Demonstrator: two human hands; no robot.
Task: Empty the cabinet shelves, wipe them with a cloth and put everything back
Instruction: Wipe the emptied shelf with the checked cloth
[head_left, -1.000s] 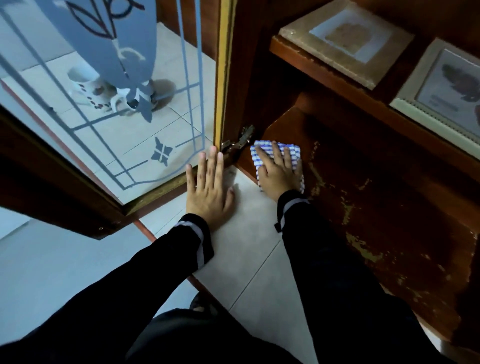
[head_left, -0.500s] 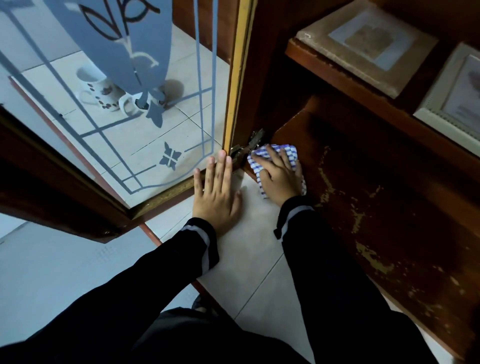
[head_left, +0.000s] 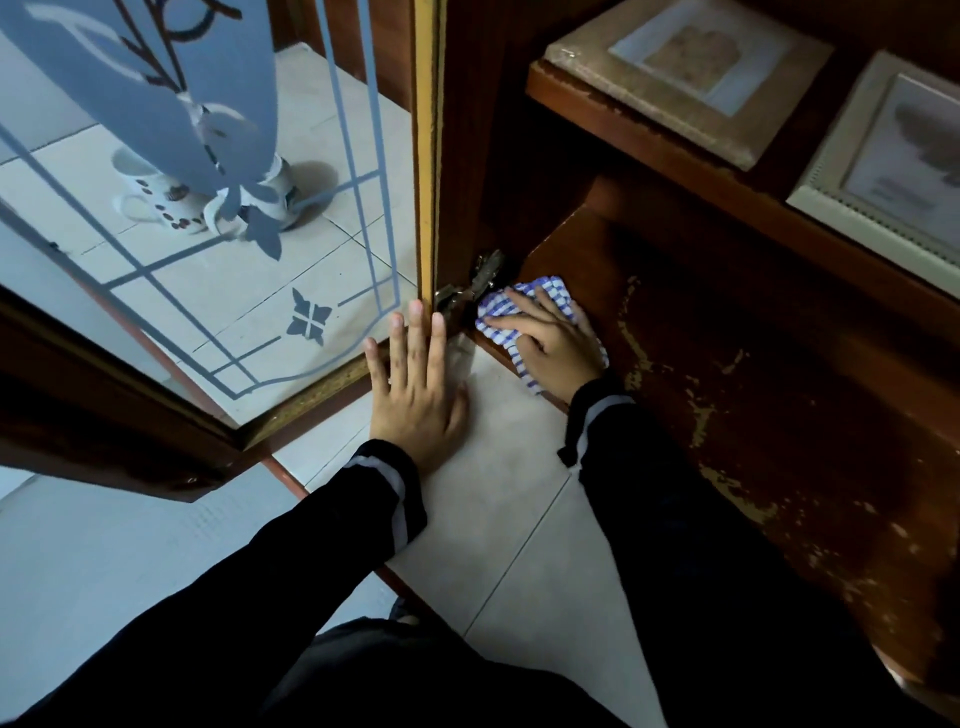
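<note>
Head view: the right hand (head_left: 553, 340) presses the checked cloth (head_left: 551, 289) flat-fingered into the bottom shelf (head_left: 727, 395) corner beside the hinge (head_left: 480, 280) — left hand (head_left: 415, 387) splayed on the floor (head_left: 493, 499); best stroke outward, firm and overlapping.

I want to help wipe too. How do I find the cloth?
Look at the open wooden cabinet, in the corner of its bottom shelf beside the metal door hinge. The cloth lies there under the right hand. It is the only blue-and-white checked thing among dark brown wood.
</note>
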